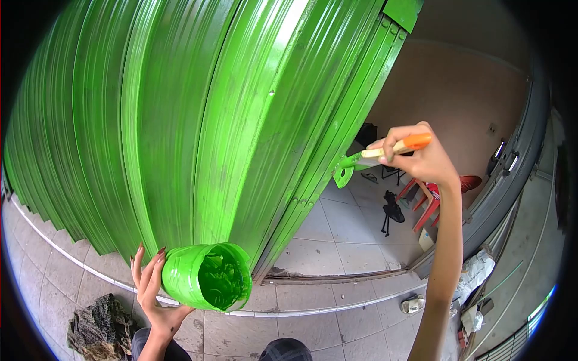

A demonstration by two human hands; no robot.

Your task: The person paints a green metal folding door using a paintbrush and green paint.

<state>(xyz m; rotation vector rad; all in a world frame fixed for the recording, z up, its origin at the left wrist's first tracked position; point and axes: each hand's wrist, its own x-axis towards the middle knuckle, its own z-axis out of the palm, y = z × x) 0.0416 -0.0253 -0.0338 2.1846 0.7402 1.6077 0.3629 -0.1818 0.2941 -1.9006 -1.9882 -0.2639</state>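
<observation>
A paintbrush (pixel 385 150) with a pale handle and an orange end is in my right hand (pixel 424 157), its fingers closed around the handle. The green-coated bristles meet the edge of a corrugated metal door (pixel 241 120), beside a small green latch plate (pixel 344 175) with a hole. Lower down, my left hand (pixel 158 295) grips a paint container (pixel 183 277), tilted so its open mouth faces right. Wet green paint (pixel 224 278) shows inside and coats the rim. Bright green covers the door's folded panels, with darker, streaky patches in places.
Past the door's edge is a room with a tiled floor (pixel 361 253), a red chair (pixel 428 201) and a black tripod-like object (pixel 392 210). A dark crumpled cloth (pixel 102 328) lies at lower left. Plastic bags (pixel 475 274) sit by the right doorframe.
</observation>
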